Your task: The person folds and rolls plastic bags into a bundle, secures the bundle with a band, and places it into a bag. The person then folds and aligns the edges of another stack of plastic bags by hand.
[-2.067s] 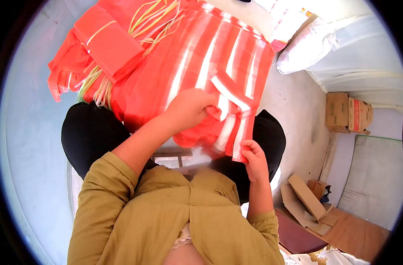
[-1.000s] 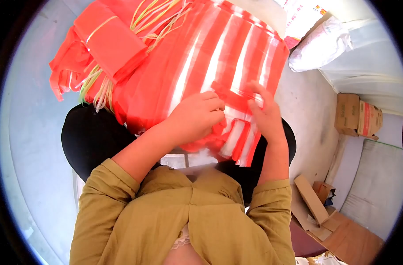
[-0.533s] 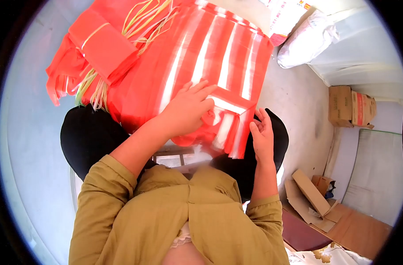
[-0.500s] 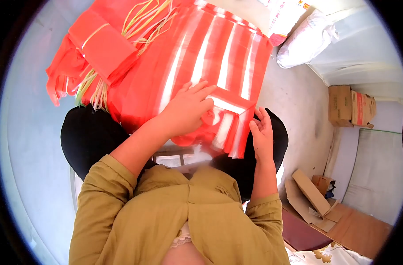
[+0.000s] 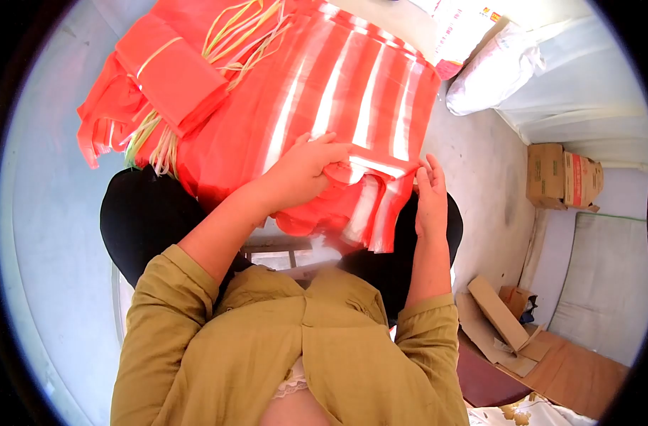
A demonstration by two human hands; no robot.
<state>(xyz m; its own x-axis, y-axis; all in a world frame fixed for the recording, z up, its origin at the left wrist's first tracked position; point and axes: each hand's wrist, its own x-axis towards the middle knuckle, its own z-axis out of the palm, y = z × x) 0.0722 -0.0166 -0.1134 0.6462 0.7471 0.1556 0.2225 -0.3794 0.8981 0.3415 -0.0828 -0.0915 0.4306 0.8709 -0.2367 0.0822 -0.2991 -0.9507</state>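
A stack of thin, glossy red sheets (image 5: 317,92) with pale stripes lies over my lap and spreads away from me. On its near part my left hand (image 5: 306,170) has its fingers bent over a folded-back flap (image 5: 370,167), apparently gripping it; the fingertips are partly hidden. Below that hand, the loose near ends (image 5: 366,216) of the sheets hang down. My right hand (image 5: 432,195) is upright at the stack's right edge, fingers stretched, thumb apart, close to the flap's corner. Whether it touches the corner is unclear.
At the left, a folded red bundle (image 5: 171,78) is bound with a pale band, beside yellowish strips (image 5: 246,35). A white sack (image 5: 491,71) lies at the upper right. Cardboard boxes (image 5: 562,174) stand by the wall, with flattened cardboard (image 5: 498,319) at the lower right.
The flap's fold has shifted a little, and my left fingers now curl more over it. My right hand has moved slightly right and up.
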